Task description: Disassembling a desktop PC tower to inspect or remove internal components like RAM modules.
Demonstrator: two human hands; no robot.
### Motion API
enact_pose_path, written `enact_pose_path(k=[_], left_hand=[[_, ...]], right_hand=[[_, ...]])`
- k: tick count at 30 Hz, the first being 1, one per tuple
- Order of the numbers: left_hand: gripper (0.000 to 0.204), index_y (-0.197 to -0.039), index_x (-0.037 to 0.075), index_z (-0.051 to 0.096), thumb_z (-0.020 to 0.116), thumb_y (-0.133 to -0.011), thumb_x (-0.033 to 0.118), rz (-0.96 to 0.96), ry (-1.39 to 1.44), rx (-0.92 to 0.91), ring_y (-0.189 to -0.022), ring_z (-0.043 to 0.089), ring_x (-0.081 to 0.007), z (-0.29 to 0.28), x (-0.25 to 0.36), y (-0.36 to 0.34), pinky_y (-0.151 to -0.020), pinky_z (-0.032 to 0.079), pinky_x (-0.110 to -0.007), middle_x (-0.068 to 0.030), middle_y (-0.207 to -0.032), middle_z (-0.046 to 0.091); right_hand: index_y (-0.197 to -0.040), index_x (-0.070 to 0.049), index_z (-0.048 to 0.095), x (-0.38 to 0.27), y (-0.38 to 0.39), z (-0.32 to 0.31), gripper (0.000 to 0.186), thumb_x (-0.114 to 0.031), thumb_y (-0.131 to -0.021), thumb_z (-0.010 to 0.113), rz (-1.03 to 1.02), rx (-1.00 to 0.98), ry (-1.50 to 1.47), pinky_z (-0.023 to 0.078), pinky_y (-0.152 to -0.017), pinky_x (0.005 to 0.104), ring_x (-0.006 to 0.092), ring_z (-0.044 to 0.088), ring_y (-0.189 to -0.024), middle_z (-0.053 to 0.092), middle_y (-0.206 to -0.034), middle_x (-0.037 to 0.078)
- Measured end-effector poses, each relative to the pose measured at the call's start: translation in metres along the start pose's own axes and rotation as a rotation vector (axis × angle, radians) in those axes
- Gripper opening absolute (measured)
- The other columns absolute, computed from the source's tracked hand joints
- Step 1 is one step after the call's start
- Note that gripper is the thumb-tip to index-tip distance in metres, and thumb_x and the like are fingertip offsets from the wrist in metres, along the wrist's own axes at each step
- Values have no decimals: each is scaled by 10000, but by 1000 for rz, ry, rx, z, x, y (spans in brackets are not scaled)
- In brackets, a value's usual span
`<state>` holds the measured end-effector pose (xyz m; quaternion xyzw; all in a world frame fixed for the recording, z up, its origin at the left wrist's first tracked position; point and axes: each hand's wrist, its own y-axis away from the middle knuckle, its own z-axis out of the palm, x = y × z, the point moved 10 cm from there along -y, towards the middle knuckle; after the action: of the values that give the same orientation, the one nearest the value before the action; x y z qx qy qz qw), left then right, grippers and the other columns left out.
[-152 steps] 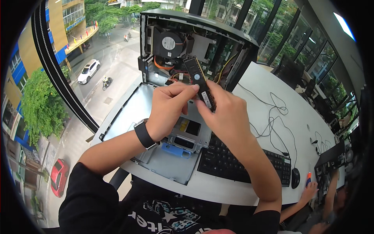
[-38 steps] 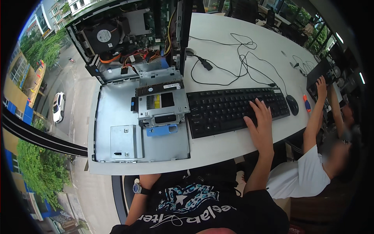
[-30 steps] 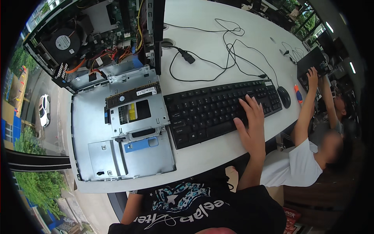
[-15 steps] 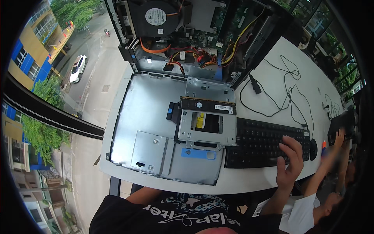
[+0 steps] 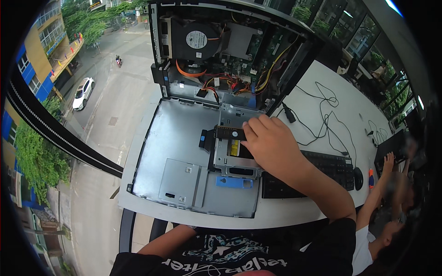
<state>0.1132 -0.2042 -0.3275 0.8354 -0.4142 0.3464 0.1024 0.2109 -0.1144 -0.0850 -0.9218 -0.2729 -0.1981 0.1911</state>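
My right hand reaches in from the right, its thumb and fingers closed on the right part of a memory module. The module is a dark, narrow stick with a white sticker and a gold edge; the hand hides its right end. It lies along the top of a metal drive bracket on a silver computer side panel. Of my left arm only the forearm shows at the lower edge. My left hand is out of sight below the table's front edge.
Behind the panel stands an opened desktop computer case with a fan and loose cables. To the right are a black keyboard, a mouse and tangled black cables. A co-worker's hand is at far right.
My right hand has moved left from above the keyboard to the bracket and closed on the memory module. The view has shifted, bringing more of the computer case into sight.
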Motion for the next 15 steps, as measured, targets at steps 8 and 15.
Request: enact_pose_path(k=[8, 15], left_hand=[[319, -1195, 56, 720, 675, -981, 288, 40, 125, -85, -1014, 698, -328, -16, 35, 7, -875, 549, -417, -193, -1125, 726], [669, -1456, 74, 538, 746, -938, 444, 75, 367, -522, -1295, 575, -369, -111, 115, 82, -1120, 436, -512, -205, -1341, 650]], right_hand=[[-970, -8, 761, 22, -1, -66, 186, -122, -827, 724, -20, 248, -345, 464, -670, 291, 169, 582, -816, 567, -821, 37], [-837, 4, 756, 72, 7, -80, 169, -153, -897, 742, 237, 358, -1120, 439, -484, 343, 224, 553, -489, 592, -606, 69]])
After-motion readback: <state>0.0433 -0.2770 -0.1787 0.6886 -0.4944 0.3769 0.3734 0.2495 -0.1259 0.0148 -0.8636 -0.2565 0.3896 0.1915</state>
